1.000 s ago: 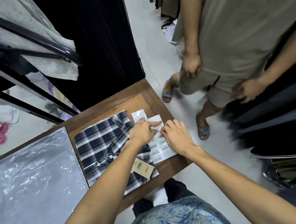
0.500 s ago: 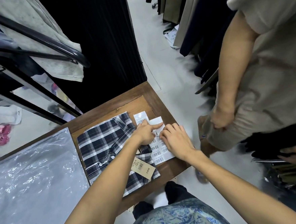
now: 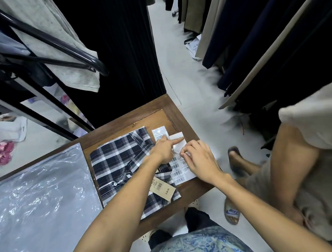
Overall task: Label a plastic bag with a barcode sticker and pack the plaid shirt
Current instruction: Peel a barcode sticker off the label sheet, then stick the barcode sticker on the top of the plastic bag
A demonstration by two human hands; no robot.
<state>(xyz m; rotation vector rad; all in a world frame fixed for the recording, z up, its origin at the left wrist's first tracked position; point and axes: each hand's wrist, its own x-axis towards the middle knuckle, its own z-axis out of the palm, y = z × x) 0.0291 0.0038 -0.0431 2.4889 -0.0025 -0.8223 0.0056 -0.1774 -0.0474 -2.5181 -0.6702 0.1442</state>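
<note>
Clearly the barcode sticker sheet (image 3: 181, 169) is the thing in play: thin, light, floppy paper lying on the wooden counter (image 3: 182, 115), just beside the folded plaid shirt (image 3: 121, 168) and partly under both hands. A single sticker will likely be flimsy and tacky on the back, so it is best lifted by 1 corner with the fingertips while the sheet is pinned flat. The left hand (image 3: 164, 151) does that pinning: its index finger is stretched out and pressed onto the upper part of the sheet, the other fingers curled in. The right hand (image 3: 200, 160) is curled, fingertips pinched down at the sheet's edge as if picking at a label; whether a sticker is actually caught between them I cannot tell. A second small label (image 3: 159, 133) lies just beyond the sheet.

The shirt is soft and limp with a brown price tag (image 3: 162, 188) resting on it; it should be carried by its folded edges so it keeps its shape. The clear plastic bags (image 3: 39, 203) are slick and crinkly, lying well apart at the counter's left end, not yet labelled.

Compared with 0.5 s ago, the hands have barely shifted on the sheet, while the bystander in beige (image 3: 310, 155) has moved further right and the view has swung slightly.
</note>
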